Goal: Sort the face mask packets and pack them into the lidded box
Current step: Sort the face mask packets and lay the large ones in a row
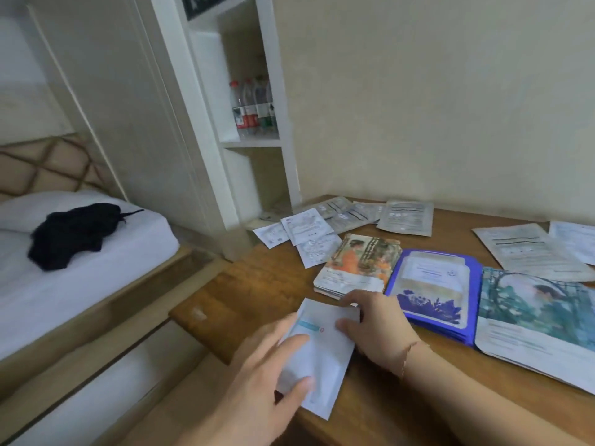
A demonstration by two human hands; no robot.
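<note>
A white face mask packet (323, 355) lies at the near left corner of the wooden table (267, 284). My left hand (257, 381) holds its left edge with the fingers on top. My right hand (375, 320) pinches its upper right corner. Behind it sits a stack of orange picture packets (360, 262), then a blue stack (431, 288) and a teal packet (534, 313) to the right. Small white packets (302, 233) and silver packets (405, 217) are spread at the back. No lidded box is in view.
More pale packets (531, 249) lie at the back right by the wall. A white shelf unit with water bottles (252, 107) stands behind the table's left end. A bed with a black garment (74, 233) is to the left, beyond a gap.
</note>
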